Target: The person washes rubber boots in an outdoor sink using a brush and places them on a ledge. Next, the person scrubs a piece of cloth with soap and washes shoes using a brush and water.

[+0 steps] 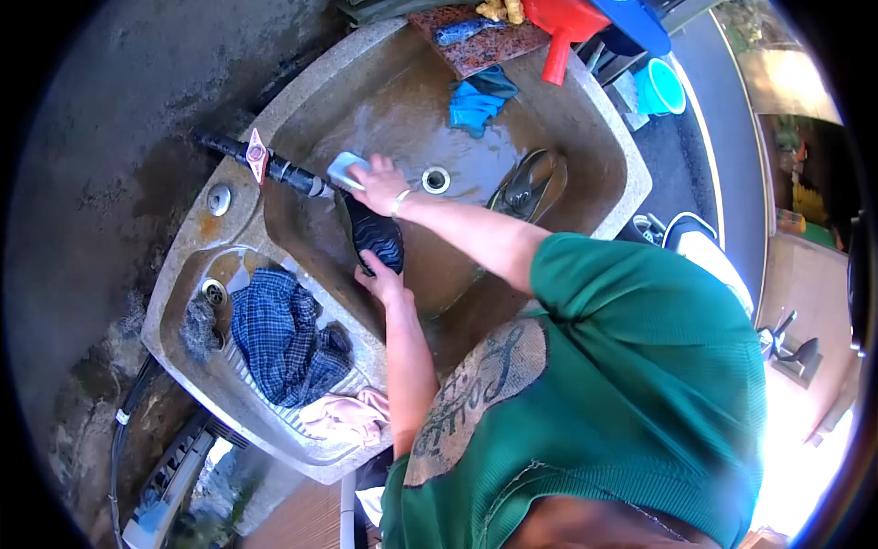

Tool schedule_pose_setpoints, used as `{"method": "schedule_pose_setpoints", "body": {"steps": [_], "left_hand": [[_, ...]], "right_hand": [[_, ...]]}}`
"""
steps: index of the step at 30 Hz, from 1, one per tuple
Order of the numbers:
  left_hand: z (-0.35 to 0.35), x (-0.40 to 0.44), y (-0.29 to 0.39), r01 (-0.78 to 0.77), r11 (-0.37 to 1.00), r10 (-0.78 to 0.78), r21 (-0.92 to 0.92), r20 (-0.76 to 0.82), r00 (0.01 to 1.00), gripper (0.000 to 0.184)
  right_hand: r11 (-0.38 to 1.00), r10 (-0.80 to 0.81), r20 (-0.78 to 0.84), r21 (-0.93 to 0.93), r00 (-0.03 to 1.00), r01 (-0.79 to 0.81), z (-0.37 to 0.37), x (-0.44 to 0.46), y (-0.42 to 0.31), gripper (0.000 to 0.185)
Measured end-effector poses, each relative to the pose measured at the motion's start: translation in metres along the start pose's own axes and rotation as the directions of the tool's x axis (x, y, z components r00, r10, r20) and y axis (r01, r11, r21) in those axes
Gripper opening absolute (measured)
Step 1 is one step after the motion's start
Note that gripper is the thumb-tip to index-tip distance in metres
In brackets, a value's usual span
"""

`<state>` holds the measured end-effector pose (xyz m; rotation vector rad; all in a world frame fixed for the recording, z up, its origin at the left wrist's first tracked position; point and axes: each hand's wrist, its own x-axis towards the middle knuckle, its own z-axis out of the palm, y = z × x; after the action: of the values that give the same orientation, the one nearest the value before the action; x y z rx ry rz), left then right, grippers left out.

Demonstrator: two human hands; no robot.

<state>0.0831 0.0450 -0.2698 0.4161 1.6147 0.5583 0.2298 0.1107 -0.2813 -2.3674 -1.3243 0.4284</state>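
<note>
My left hand (381,277) is closed around the near end of a dark shoe (377,233), whose wavy-treaded black sole faces up. At its far end, my right hand (380,186) grips a light blue and white scrubbing brush (347,170); the bristles are hidden. Both hands are over the large basin of a stone sink (315,69), beside the tap (288,171) with its pink lever. A second dark shoe (530,188) lies in the basin to the right of the drain (436,179). Blue cloth or gloves (476,105) lie at the far side.
The smaller basin holds checked dark blue cloth (274,329), pink cloth (343,416) and a grey scouring tangle (198,328). A red plastic dipper (560,37) sits over the far rim. A turquoise bucket (660,89) stands beyond, and a wall (110,119) runs along the left.
</note>
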Motion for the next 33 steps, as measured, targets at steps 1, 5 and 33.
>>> {"method": "schedule_pose_setpoints", "body": {"steps": [1,5,33], "left_hand": [[0.005,-0.003,0.012,-0.005,1.0,0.004,-0.022,-0.048,0.999,0.066],[-0.011,0.053,-0.032,0.202,0.879,0.071,-0.431,0.537,0.841,0.056],[0.007,0.002,0.011,-0.566,0.783,0.573,0.257,0.055,0.818,0.053]], "right_hand": [[1.0,-0.002,-0.011,0.002,1.0,0.002,-0.008,-0.011,-0.001,0.043],[0.749,-0.657,0.281,0.142,0.7,0.647,-0.074,-0.08,-0.029,0.031],[0.993,0.093,-0.029,0.069,0.995,-0.091,0.007,0.028,0.024,0.04]]}}
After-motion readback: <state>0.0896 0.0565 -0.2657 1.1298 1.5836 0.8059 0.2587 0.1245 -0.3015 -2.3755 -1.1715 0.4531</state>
